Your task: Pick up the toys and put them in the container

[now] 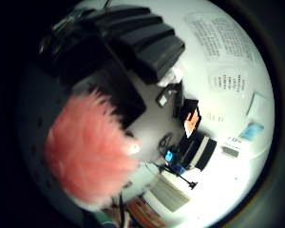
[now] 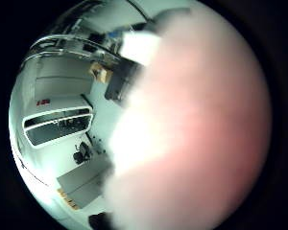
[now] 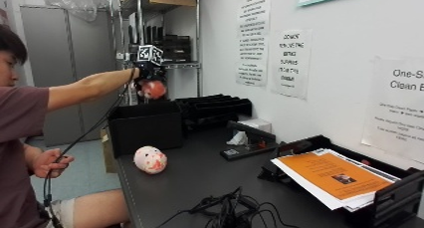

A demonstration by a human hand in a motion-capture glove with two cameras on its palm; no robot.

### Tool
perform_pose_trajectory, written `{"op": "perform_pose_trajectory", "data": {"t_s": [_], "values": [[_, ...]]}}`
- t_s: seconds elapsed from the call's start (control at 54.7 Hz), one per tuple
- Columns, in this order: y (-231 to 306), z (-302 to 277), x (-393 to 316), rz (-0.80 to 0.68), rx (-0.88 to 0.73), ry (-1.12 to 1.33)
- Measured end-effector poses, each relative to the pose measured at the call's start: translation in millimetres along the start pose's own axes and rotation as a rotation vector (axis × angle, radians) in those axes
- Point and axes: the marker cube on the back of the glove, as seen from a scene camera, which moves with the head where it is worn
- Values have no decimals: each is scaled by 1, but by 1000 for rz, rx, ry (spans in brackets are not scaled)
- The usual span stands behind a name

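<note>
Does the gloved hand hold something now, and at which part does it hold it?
Yes. The gloved right hand holds a pink fluffy toy by its top, above the black container. The exact fingers cannot be told.

Outside camera beside table [image 3: 199, 178]; palm cameras close against pink toy [image 1: 88, 149].

the person [image 3: 23, 138] wears a short-sleeved maroon t-shirt [image 3: 20, 123] and light shorts [image 3: 56, 210], of which only a pale edge shows at the thigh. the right hand [image 3: 149, 76] is covered by a black glove; the arm behind it is unsleeved below the shirt. the left hand [image 3: 46, 163] is ungloved.
</note>
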Motion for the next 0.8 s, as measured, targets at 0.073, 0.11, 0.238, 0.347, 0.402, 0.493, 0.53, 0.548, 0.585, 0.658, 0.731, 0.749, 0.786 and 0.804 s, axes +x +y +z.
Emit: {"op": "perform_pose_trajectory", "data": {"t_s": [0.073,0.11,0.238,0.347,0.402,0.493,0.53,0.548,0.585,0.658,0.731,0.749,0.786,0.804], "values": [[4,4,4,-2,-88,26],[8,6,7,-6,-124,38],[25,-2,29,-55,-55,-15],[58,-13,66,85,-101,26],[61,-25,72,123,-93,38],[90,-34,98,173,-61,37],[108,-33,114,194,-51,39],[116,-33,121,203,-47,39],[131,-31,132,217,-40,36],[157,-23,151,243,-31,23],[181,-8,167,253,-32,17],[185,-3,170,250,-36,16],[193,11,174,237,-46,9],[197,21,175,228,-54,3]]}}
